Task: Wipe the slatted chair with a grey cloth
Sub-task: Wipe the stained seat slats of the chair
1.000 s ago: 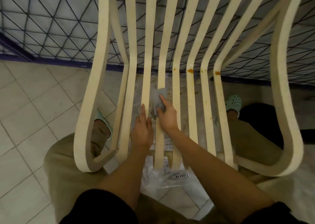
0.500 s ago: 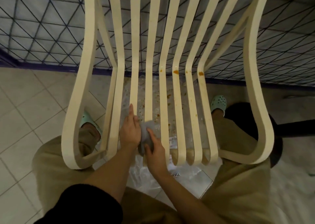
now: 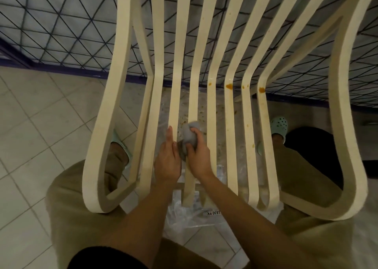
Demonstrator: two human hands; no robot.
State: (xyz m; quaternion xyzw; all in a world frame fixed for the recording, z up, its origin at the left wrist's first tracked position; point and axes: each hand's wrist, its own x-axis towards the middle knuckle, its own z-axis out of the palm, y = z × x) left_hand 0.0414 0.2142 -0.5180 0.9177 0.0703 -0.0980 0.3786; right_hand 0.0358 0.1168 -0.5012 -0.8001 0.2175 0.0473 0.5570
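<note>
A cream slatted chair (image 3: 229, 125) fills the view, its seat slats running away from me, and orange stains sit at the bend of the right slats. My right hand (image 3: 199, 156) grips a bunched grey cloth (image 3: 189, 135) against a middle slat. My left hand (image 3: 167, 158) lies flat with straight fingers on the slat just to the left, touching the cloth's edge.
Clear plastic sheeting (image 3: 196, 213) with brown spatter lies on the tiled floor (image 3: 30, 135) under the chair. My legs in khaki trousers and mint clogs (image 3: 279, 124) straddle the seat. A wire-mesh panel (image 3: 61, 27) stands behind the chair.
My right hand has pushed the cloth away from me along the slat, from near the seat's front edge toward its middle. My left hand stays flat on its slat.
</note>
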